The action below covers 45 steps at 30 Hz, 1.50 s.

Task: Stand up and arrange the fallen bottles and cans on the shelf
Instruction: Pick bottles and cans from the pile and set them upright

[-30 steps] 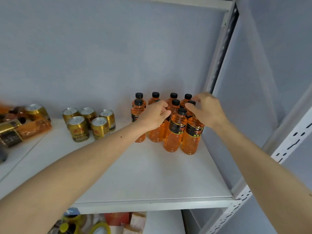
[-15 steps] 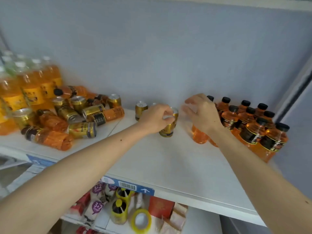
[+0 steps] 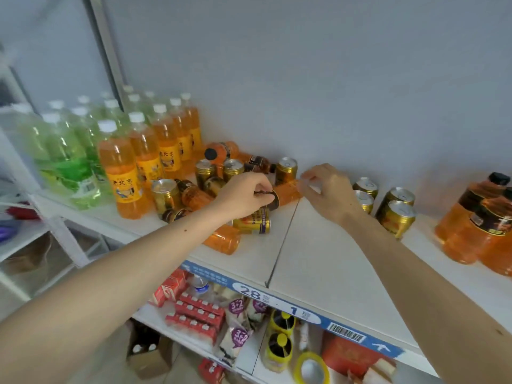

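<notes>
We see a white shelf (image 3: 318,259) with a heap of fallen drinks near its middle. The left hand (image 3: 243,194) reaches into the heap with its fingers curled round the dark-labelled neck end of a lying orange bottle (image 3: 288,193), which rests on its side across the seam between two shelf boards. The right hand (image 3: 328,191) is at the other end of that bottle, thumb and forefinger drawn close together at its base; we cannot tell whether they actually pinch it or only touch it.

Just below the left hand a gold can (image 3: 253,223) lies on its side, and in front of it another orange bottle (image 3: 223,239) lies flat near the shelf edge. Behind the hands more cans and small bottles are tumbled together, some cans upright.

To the right, four gold cans (image 3: 388,205) stand in a group, and further right black-capped orange bottles (image 3: 476,225) stand together. On the left, tall orange bottles (image 3: 124,173) and green bottles (image 3: 69,159) stand in rows.
</notes>
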Each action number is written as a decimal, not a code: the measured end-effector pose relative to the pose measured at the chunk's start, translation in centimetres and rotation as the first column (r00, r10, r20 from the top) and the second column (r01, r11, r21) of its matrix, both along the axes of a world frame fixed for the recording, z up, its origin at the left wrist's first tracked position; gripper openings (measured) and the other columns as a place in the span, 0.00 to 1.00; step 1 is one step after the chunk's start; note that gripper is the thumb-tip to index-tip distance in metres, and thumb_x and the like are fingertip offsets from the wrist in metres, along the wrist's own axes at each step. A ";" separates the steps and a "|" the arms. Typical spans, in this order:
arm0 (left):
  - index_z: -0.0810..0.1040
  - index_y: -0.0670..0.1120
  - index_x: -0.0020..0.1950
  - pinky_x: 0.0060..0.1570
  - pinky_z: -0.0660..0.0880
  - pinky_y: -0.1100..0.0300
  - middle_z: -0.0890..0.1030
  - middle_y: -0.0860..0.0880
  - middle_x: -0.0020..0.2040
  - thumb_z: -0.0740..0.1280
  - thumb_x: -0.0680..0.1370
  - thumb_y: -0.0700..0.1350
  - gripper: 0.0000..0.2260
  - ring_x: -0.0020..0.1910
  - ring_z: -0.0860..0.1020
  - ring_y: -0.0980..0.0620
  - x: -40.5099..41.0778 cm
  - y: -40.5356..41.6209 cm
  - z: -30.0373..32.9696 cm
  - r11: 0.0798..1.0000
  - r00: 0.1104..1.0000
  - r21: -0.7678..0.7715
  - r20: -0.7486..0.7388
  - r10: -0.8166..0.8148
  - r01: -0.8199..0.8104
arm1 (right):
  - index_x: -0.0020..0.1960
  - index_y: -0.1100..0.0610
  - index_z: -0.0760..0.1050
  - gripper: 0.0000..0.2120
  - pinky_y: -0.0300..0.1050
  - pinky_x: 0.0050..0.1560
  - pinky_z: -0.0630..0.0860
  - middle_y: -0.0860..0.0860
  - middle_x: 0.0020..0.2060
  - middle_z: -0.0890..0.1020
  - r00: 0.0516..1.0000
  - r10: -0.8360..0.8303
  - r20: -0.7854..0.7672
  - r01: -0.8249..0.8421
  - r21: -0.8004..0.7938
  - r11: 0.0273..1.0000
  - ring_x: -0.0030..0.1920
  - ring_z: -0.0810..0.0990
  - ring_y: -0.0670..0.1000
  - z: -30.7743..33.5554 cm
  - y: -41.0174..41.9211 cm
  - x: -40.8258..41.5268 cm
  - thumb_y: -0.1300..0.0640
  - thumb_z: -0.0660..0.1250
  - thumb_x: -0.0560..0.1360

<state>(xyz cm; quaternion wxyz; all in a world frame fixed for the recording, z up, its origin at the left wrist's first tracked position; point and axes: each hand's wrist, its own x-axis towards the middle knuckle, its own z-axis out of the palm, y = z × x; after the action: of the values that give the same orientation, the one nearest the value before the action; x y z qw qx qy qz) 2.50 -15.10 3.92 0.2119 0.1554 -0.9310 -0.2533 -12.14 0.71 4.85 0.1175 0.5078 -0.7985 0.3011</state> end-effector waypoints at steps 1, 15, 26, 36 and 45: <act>0.80 0.49 0.55 0.48 0.74 0.65 0.81 0.53 0.53 0.70 0.74 0.49 0.10 0.50 0.78 0.59 0.7 -1.2 -0.2 1.000 1.000 0.006 0.005 0.011 -0.011 | 0.56 0.57 0.79 0.13 0.48 0.51 0.75 0.54 0.53 0.79 1.000 0.024 0.010 -0.024 0.017 1.000 0.50 0.79 0.53 -0.1 -1.3 0.3 0.51 0.68 0.75; 0.78 0.48 0.60 0.49 0.70 0.74 0.80 0.55 0.57 0.75 0.69 0.51 0.21 0.55 0.76 0.61 10.2 -12.1 -3.6 0.990 0.991 0.136 0.130 0.006 -0.023 | 0.55 0.51 0.78 0.15 0.39 0.50 0.77 0.44 0.49 0.81 0.895 0.386 0.222 -0.437 0.271 0.858 0.50 0.79 0.42 -2.4 -12.9 3.9 0.48 0.73 0.71; 0.73 0.50 0.67 0.62 0.69 0.58 0.75 0.52 0.65 0.77 0.67 0.45 0.29 0.63 0.72 0.55 12.2 -15.5 -5.8 0.986 0.939 0.056 0.303 -0.164 0.154 | 0.60 0.51 0.77 0.19 0.33 0.45 0.69 0.44 0.52 0.80 0.969 0.121 0.214 -0.216 0.508 0.834 0.51 0.76 0.45 -4.9 -12.1 3.5 0.45 0.71 0.72; 0.65 0.54 0.71 0.61 0.72 0.46 0.73 0.50 0.67 0.75 0.69 0.43 0.33 0.64 0.72 0.50 12.1 -15.7 -6.5 0.968 0.876 -0.119 0.461 -0.144 0.222 | 0.70 0.49 0.68 0.33 0.42 0.57 0.68 0.50 0.63 0.75 0.978 -0.022 0.205 -0.118 0.644 0.756 0.62 0.73 0.52 -5.3 -9.4 3.0 0.45 0.74 0.69; 0.68 0.56 0.64 0.55 0.73 0.52 0.74 0.54 0.62 0.74 0.70 0.46 0.26 0.57 0.74 0.54 11.6 -16.2 -5.0 0.974 0.875 0.057 0.431 -0.221 0.218 | 0.62 0.49 0.72 0.24 0.41 0.54 0.74 0.45 0.54 0.78 0.864 -0.131 0.487 -0.151 0.498 0.854 0.54 0.78 0.47 -6.4 -7.5 2.3 0.46 0.74 0.70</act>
<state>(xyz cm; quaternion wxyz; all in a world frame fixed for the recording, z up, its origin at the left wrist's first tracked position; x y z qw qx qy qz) 14.11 -31.30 -1.11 -0.0318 0.1022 -0.9655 -0.2375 -9.83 -6.81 -1.56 -0.2383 0.4279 -0.8494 0.1965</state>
